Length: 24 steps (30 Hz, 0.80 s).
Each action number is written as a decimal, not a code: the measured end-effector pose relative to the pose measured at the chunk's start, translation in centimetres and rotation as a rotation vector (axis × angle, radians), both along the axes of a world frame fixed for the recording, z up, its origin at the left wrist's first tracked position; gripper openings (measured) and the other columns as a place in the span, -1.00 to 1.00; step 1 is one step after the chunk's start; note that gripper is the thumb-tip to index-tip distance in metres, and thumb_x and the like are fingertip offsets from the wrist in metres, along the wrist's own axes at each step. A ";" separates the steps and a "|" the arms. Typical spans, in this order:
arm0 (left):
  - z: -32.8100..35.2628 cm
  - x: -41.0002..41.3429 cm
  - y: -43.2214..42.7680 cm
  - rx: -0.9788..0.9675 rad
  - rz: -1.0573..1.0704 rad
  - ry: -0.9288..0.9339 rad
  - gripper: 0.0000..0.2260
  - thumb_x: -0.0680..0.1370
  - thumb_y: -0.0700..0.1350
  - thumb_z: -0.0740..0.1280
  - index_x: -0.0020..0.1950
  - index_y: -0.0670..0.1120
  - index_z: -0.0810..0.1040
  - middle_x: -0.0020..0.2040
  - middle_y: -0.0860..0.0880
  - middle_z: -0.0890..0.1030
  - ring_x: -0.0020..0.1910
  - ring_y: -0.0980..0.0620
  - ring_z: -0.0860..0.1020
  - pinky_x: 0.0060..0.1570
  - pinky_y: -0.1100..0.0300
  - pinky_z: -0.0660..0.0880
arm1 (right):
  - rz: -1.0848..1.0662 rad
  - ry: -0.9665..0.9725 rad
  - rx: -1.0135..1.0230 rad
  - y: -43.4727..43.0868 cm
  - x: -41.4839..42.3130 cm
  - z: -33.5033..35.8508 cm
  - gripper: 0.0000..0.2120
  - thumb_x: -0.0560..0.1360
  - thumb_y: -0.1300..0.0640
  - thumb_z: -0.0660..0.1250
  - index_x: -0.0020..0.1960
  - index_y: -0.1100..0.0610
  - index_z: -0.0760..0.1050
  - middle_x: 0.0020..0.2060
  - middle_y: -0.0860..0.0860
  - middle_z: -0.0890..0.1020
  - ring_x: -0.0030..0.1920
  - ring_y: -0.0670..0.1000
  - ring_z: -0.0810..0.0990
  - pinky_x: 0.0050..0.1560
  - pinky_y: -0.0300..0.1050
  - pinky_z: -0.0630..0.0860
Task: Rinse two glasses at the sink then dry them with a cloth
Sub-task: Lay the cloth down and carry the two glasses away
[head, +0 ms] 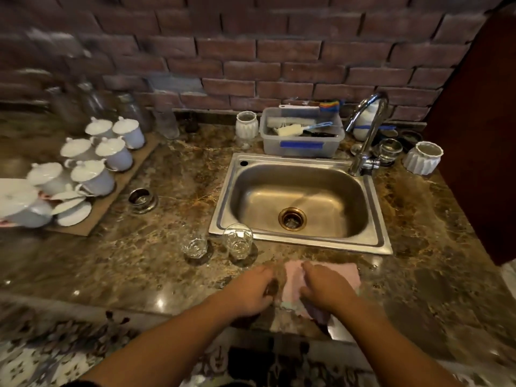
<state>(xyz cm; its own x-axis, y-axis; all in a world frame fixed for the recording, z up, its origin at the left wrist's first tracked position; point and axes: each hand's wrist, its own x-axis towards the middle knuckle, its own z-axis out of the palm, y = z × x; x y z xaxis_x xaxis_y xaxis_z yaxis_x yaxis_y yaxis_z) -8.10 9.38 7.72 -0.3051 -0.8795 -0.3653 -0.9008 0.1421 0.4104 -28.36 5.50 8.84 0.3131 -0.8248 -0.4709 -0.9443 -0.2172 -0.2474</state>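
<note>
Two clear glasses stand upright on the marble counter, just left of the sink's front corner: a faceted glass (194, 244) and a round glass (238, 241) beside it. A pink cloth (343, 275) lies on the counter in front of the sink (304, 160). My right hand (325, 286) lies on top of the cloth with its fingers bent down into the fabric, which bunches under the palm. My left hand (248, 291) hovers just left of the cloth's edge, fingers loosely curled and holding nothing. Both hands are nearer to me than the glasses.
A chrome tap (368, 129) stands at the sink's back right. Behind the sink is a plastic tub (301, 146) with brushes, and white ribbed pots (423, 157) stand near it. White lidded cups (92, 177) and plates fill a board at the left. A small metal bowl (142, 198) sits mid-counter.
</note>
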 end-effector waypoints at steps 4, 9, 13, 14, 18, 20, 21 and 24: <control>2.0 3.0 2.3 0.022 0.146 -0.105 -0.66 0.56 -0.01 0.36 0.30 -0.09 0.47 0.26 -0.12 0.56 0.24 -0.12 0.52 0.16 0.08 0.47 | 0.103 -0.078 0.007 0.7 3.6 1.3 -0.61 0.52 -0.04 0.32 0.31 0.03 0.42 0.17 0.07 0.64 0.11 0.09 0.62 0.05 -0.06 0.54; 4.8 7.7 3.1 -0.079 0.236 -0.116 -0.63 0.57 0.00 0.35 0.35 -0.08 0.48 0.33 -0.09 0.54 0.30 -0.08 0.49 0.24 0.11 0.42 | 0.173 -0.125 -0.074 0.7 7.8 4.0 -0.61 0.55 -0.01 0.27 0.35 0.05 0.43 0.27 0.10 0.59 0.24 0.14 0.57 0.16 -0.01 0.51; 6.3 11.6 1.4 -0.135 0.217 -0.145 -0.64 0.55 0.02 0.38 0.30 -0.07 0.51 0.26 -0.11 0.58 0.27 -0.11 0.52 0.20 0.07 0.45 | 0.184 -0.147 -0.164 -0.7 11.1 5.3 -0.53 0.49 -0.02 0.33 0.36 0.06 0.42 0.26 0.12 0.55 0.25 0.14 0.53 0.22 -0.01 0.51; 6.5 12.5 0.7 -0.151 0.212 -0.149 -0.64 0.54 0.02 0.39 0.29 -0.07 0.51 0.25 -0.11 0.57 0.26 -0.12 0.52 0.19 0.07 0.45 | 0.181 -0.142 -0.176 -1.3 11.9 5.4 -0.51 0.48 -0.04 0.35 0.37 0.07 0.41 0.26 0.13 0.54 0.25 0.14 0.52 0.22 -0.01 0.50; 6.3 15.5 -2.1 -0.162 0.158 -0.191 -0.44 0.51 0.07 0.41 0.47 -0.01 0.35 0.34 -0.12 0.42 0.34 -0.15 0.41 0.30 0.01 0.44 | 0.151 -0.101 -0.190 -3.5 15.1 5.6 -0.44 0.45 -0.03 0.41 0.38 0.11 0.36 0.26 0.14 0.46 0.28 0.17 0.46 0.25 0.04 0.49; 5.7 16.7 -3.4 -0.118 0.123 -0.236 -0.33 0.50 0.09 0.41 0.54 0.00 0.23 0.39 -0.16 0.35 0.39 -0.21 0.34 0.34 -0.06 0.41 | 0.126 -0.066 -0.176 -4.2 16.5 5.2 -0.39 0.42 -0.05 0.45 0.38 0.11 0.34 0.28 0.13 0.42 0.30 0.19 0.44 0.27 0.06 0.48; 5.4 17.2 -4.0 -0.104 0.094 -0.246 -0.29 0.49 0.10 0.42 0.56 0.00 0.19 0.42 -0.18 0.31 0.41 -0.23 0.31 0.36 -0.08 0.40 | 0.119 -0.052 -0.167 -4.5 17.1 4.9 -0.37 0.41 -0.06 0.46 0.38 0.10 0.33 0.29 0.13 0.40 0.30 0.19 0.43 0.28 0.06 0.47; 4.7 18.3 -5.5 -0.093 0.006 -0.237 -0.25 0.50 0.07 0.43 0.58 0.07 0.11 0.50 -0.19 0.21 0.46 -0.25 0.27 0.36 -0.11 0.39 | 0.086 -0.019 -0.147 -5.3 18.7 3.8 -0.27 0.38 -0.09 0.47 0.45 0.06 0.26 0.35 0.14 0.34 0.36 0.20 0.39 0.36 0.06 0.42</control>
<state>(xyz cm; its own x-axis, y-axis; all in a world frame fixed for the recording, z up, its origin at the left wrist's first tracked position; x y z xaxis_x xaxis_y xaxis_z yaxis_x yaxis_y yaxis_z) 10.25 3.87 12.46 -0.2156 -0.9140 -0.3437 -0.9712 0.1641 0.1729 -9.69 0.21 12.67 0.3929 -0.8541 -0.3408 -0.9162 -0.3318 -0.2246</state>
